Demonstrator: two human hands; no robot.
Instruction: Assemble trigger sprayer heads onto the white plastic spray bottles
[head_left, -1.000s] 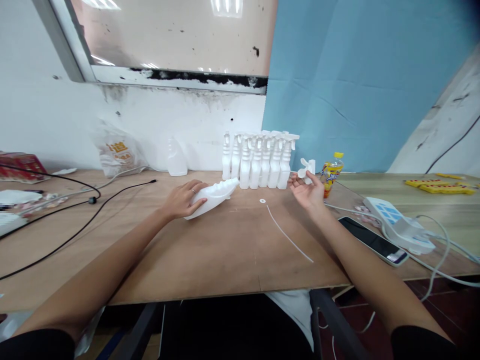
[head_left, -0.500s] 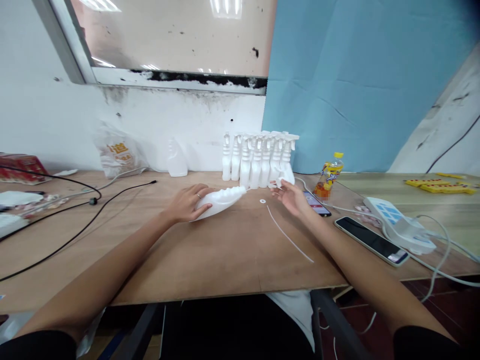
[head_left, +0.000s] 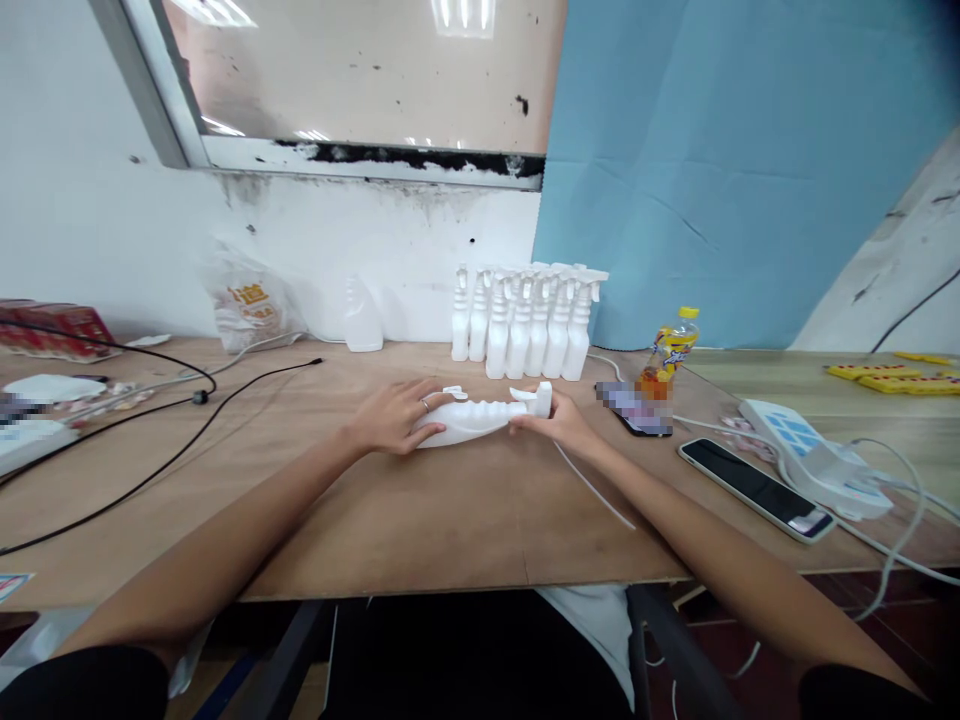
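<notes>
A white plastic spray bottle (head_left: 476, 422) lies on its side above the wooden table, its ridged neck pointing right. My left hand (head_left: 397, 415) is closed around its body from above. At the neck end, my right hand (head_left: 559, 425) grips a white trigger sprayer head (head_left: 541, 402), which meets the bottle's mouth. Whether it is screwed on I cannot tell. Just beyond my left fingertips is a small white plastic piece (head_left: 454, 391). Below my right wrist a thin white tube (head_left: 596, 485) lies on the table, its upper end near the hand.
Several white spray bottles (head_left: 517, 335) stand in a group by the wall. Another white bottle without a sprayer (head_left: 363, 318) stands left of them. To the right are a drink bottle (head_left: 670, 352), two phones, including a dark-screened one (head_left: 750, 487), and a power strip (head_left: 806, 455). Black cables (head_left: 202, 430) run at left.
My right hand has brought the sprayer head left to the bottle's mouth. The bottle has shifted right and is more level. The small white ring on the table no longer shows.
</notes>
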